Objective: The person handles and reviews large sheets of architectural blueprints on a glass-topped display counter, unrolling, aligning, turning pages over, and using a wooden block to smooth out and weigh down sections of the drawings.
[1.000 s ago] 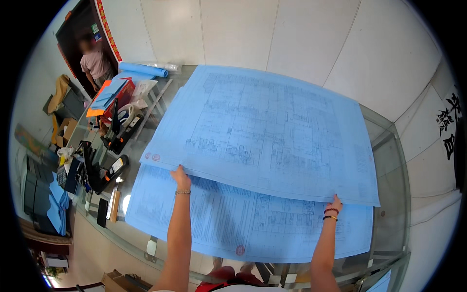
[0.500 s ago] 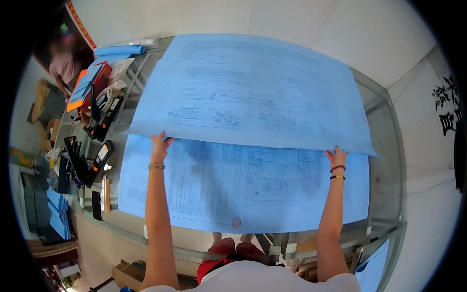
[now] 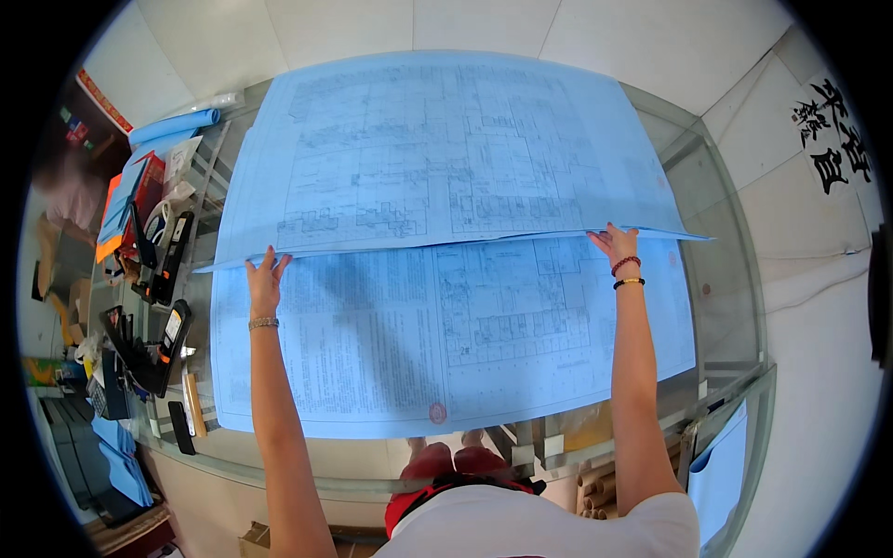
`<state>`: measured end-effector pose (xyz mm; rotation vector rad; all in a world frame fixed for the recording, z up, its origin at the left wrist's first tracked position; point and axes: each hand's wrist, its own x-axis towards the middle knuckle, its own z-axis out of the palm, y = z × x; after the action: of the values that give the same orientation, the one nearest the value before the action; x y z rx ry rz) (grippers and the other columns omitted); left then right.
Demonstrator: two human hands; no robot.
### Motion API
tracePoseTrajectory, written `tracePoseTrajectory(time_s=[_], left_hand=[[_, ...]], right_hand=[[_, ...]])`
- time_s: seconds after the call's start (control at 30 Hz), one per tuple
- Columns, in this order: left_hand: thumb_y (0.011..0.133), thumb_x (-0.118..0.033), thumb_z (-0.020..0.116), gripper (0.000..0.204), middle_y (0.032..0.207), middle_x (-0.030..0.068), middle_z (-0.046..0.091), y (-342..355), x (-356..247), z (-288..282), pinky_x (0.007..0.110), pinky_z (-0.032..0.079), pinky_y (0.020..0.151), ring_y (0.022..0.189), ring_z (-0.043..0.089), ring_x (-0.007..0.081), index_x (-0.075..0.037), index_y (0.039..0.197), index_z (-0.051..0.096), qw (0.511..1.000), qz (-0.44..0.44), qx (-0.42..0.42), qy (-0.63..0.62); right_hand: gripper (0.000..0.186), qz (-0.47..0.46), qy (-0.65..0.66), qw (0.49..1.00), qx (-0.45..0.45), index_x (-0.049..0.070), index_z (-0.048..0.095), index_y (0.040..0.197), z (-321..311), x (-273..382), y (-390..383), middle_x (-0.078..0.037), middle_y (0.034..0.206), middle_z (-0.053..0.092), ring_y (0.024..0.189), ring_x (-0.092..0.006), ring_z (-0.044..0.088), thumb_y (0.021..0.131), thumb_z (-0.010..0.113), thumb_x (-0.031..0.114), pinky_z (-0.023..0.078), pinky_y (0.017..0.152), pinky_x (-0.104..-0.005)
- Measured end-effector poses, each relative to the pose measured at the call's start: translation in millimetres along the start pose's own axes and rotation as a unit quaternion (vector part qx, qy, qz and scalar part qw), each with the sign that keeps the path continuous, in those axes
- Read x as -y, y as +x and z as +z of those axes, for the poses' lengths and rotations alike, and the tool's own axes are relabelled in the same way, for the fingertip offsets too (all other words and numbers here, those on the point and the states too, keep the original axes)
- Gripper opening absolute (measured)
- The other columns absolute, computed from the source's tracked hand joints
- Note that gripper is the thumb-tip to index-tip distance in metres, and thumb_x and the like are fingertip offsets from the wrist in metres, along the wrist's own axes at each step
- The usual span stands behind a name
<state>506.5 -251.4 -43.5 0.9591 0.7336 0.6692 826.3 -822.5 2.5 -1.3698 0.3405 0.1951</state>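
Note:
Large blue drawing sheets with faint plans and red stamps cover the glass table. My left hand grips the near edge of the upper sheets at the left, fingertips at the paper's edge. My right hand, wearing two bracelets, holds that same edge at the right. The edge is lifted and slightly bent. Beneath it the lower sheet, with dense printing and a plan, lies flat on the table.
Along the table's left side lie black staplers, a dark phone, stacked orange, red and blue papers and a blue roll. A blurred person stands at the far left. A white panelled wall backs the table.
Both my hands have moved up the table, away from me, with the upper sheets' near edge, uncovering more of the lower sheet. The view has shifted and the person at left appears more blurred.

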Motion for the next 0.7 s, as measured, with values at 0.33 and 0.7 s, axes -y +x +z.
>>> tracePoseTrajectory(time_s=[0.33, 0.7], left_hand=[[0.077, -0.009, 0.059, 0.036, 0.099, 0.0101, 0.053, -12, 38, -32, 0.040, 0.045, 0.072, 0.092, 0.052, 0.0242, -0.004, 0.111, 0.047, 0.998, 0.009, -0.070, -0.003], [0.077, -0.001, 0.058, 0.076, 0.095, 0.0035, 0.048, 7, 24, -115, 0.024, 0.033, 0.049, 0.058, 0.039, 0.0085, -0.014, 0.138, 0.015, 0.961, 0.100, -0.253, -0.052]], right_hand=[[0.089, -0.198, -0.615, 0.727, -0.233, 0.025, 0.009, 0.143, -28, -78, 4, -0.021, 0.147, 0.001, 0.132, -0.0458, 0.007, 0.076, 0.060, 0.053, 0.017, 0.099, -0.0630], [0.061, -0.086, -0.651, 0.753, -0.038, 0.038, 0.028, 0.137, -19, -116, -20, -0.007, 0.150, 0.004, 0.135, -0.0369, -0.006, 0.083, 0.042, 0.060, -0.005, 0.098, -0.0660]])
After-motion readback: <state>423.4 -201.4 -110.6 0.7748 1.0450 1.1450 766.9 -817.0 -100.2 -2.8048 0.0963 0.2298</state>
